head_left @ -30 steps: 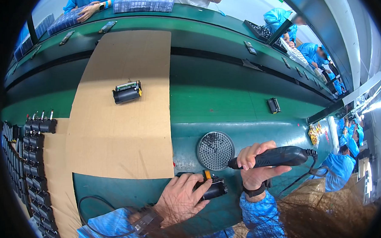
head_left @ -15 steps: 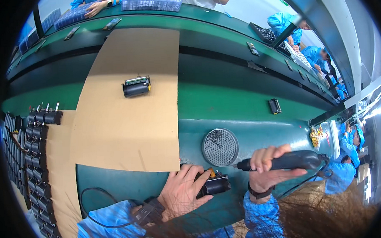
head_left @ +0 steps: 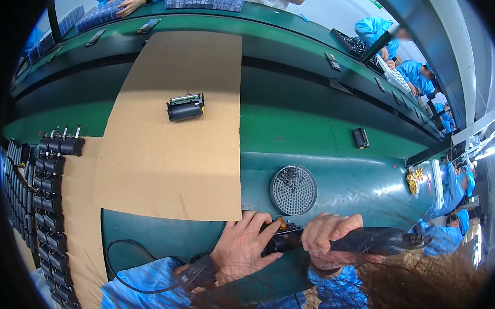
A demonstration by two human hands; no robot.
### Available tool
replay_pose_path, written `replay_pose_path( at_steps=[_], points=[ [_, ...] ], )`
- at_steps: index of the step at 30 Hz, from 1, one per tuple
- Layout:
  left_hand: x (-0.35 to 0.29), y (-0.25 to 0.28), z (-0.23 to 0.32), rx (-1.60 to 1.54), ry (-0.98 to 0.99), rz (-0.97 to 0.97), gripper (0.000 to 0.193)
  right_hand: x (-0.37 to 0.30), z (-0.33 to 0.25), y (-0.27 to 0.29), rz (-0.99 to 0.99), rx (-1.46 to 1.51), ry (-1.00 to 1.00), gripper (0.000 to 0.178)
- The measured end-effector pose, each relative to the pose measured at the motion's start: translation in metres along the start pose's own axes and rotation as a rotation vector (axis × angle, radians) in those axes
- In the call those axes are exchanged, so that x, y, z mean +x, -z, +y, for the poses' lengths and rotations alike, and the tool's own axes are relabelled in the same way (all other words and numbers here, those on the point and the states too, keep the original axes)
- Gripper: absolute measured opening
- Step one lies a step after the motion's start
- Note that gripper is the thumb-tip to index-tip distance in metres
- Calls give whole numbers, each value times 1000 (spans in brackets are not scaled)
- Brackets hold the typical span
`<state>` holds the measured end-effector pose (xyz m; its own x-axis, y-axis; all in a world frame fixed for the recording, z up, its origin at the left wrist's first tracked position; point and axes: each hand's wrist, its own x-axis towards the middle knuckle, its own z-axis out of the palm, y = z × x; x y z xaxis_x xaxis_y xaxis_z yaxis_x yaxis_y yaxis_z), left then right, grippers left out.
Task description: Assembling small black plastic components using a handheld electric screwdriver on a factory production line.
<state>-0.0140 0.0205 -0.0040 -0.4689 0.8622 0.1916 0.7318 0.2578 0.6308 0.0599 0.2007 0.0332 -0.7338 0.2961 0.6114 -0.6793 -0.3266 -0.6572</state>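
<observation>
My left hand (head_left: 245, 244) grips the left end of a black cylindrical module (head_left: 284, 242) between thumb and fingers. The module lies on the green worktop with an orange-yellow piece on its upper side. My right hand (head_left: 329, 240) is wrapped round a black electric screwdriver (head_left: 375, 241), held nearly level. Its front end is at the module's right end, hidden behind my fingers, so I cannot tell whether the tip touches. Just beyond the module sits a round grey perforated dish (head_left: 302, 199) with small black screws gathered at its upper part.
A cardboard sheet (head_left: 170, 163) covers the left middle, bearing another black module (head_left: 186, 108). Rows of similar modules (head_left: 50, 202) stand at far left. One more module (head_left: 360, 138) lies right on the green belt (head_left: 301, 119). A bag of yellow parts (head_left: 415, 179) and co-workers are beyond.
My right hand has moved the screwdriver left and down, from beside the dish to the module's right end. My left hand keeps its hold on the module. The whole view has shifted slightly.
</observation>
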Motion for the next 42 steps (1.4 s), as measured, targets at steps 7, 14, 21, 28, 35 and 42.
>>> replay_pose_path(
  at_steps=[7, 14, 21, 28, 35, 42],
  points=[
    [-1, -1, -1, 10, -8, 5, 65, -1, 1, 6, -120, -21, -61, 84],
    [0, -1, 0, -6, -7, 15, 65, 0, 3, -1, -120, -89, -58, 74],
    [1, 0, -1, -2, 2, 14, 66, 0, 16, 1, -127, -71, -44, 70],
    [-2, 0, 0, -5, -15, 29, 66, -5, 19, -2, -73, -58, -40, 87],
    [-3, 0, 5, 28, -22, 20, 66, -6, 22, 2, -257, -195, 203, 86],
    [-7, 18, 22, 40, -27, 50, 65, 15, -41, 17, 229, 1, 209, 80]
  ],
)
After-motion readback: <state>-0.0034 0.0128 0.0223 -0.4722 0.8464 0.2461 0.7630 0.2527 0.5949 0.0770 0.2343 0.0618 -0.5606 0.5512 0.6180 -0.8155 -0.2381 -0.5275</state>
